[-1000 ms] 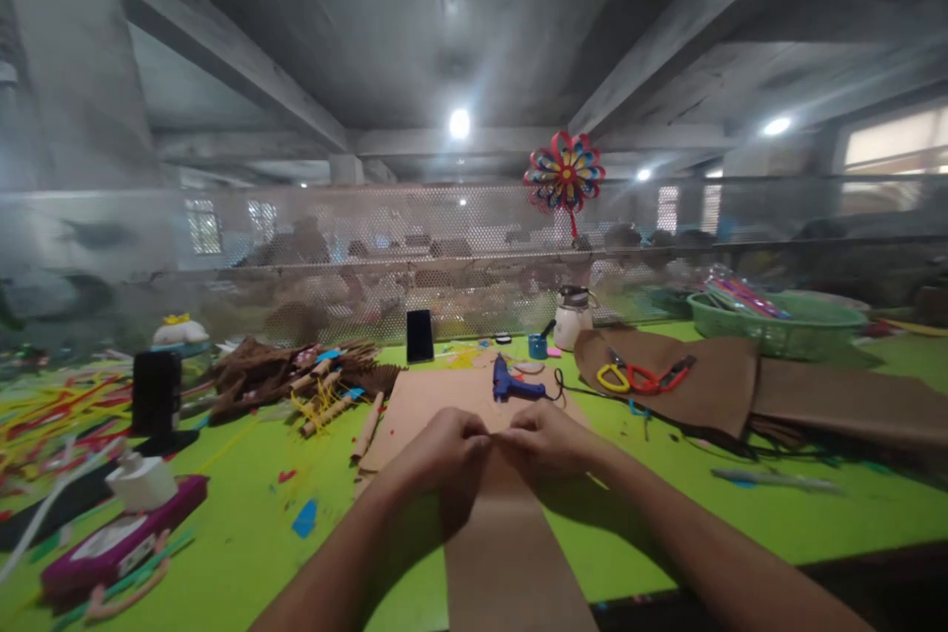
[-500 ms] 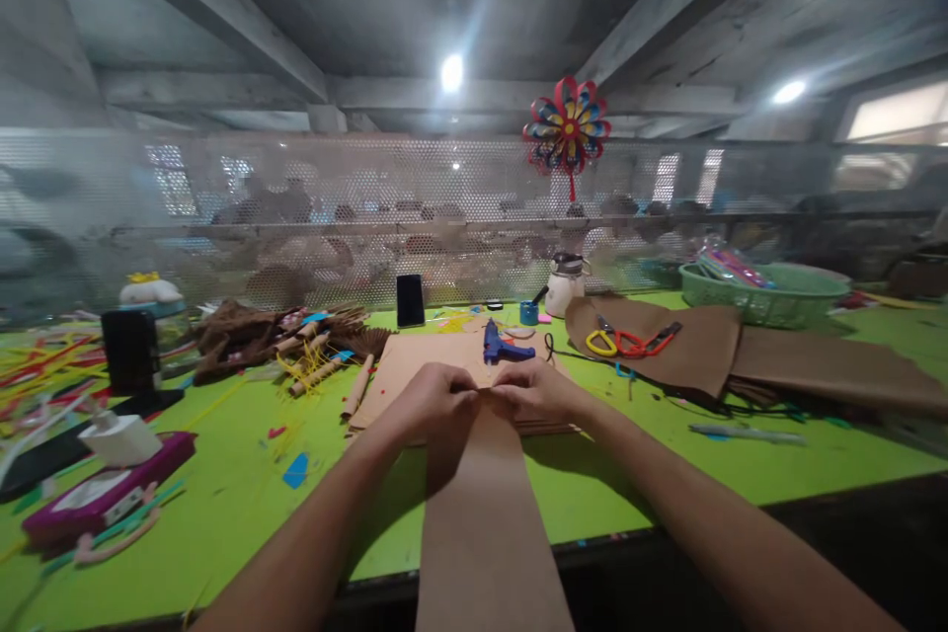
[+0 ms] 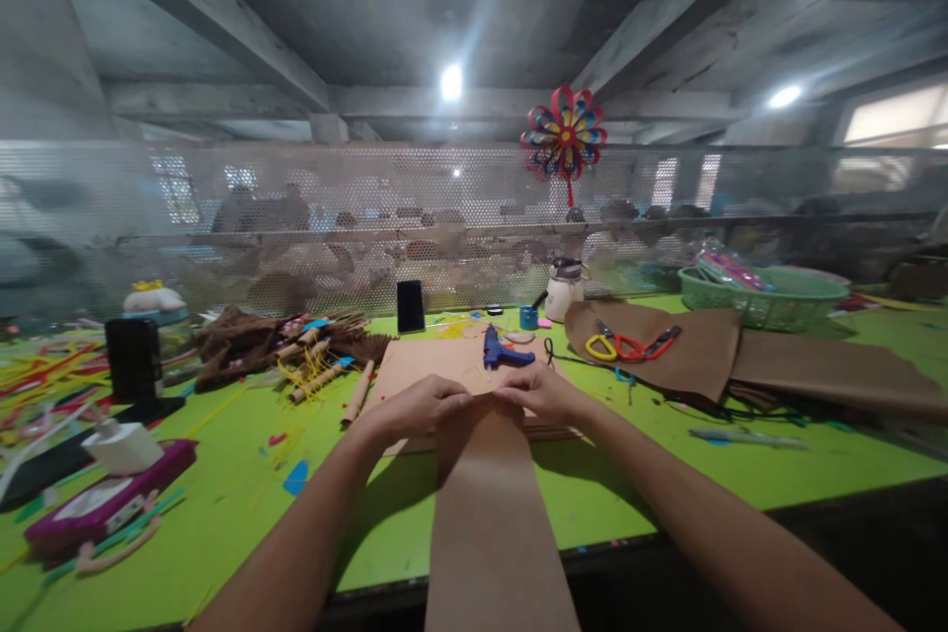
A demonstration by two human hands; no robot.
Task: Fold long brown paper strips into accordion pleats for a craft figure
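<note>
A green table (image 3: 237, 513) spans the view, littered with scraps. Dark brown sheets (image 3: 703, 341) lie on its right side. A stack of lighter brown paper (image 3: 415, 365) lies flat in the middle. The brown paper strip (image 3: 489, 513) runs from the near edge of that stack toward the person, crossing the table's front edge. A green basket (image 3: 796, 301) stands at the far right. The left hand (image 3: 426, 405) and right hand (image 3: 544, 393) are near each other, each grip pinched on the strip's far end, 1 at either side. Beyond the fingers, a blue glue gun (image 3: 508, 354) lies on the stack, near the right hand. A small blue cup (image 3: 528, 318) stands behind it.
</note>
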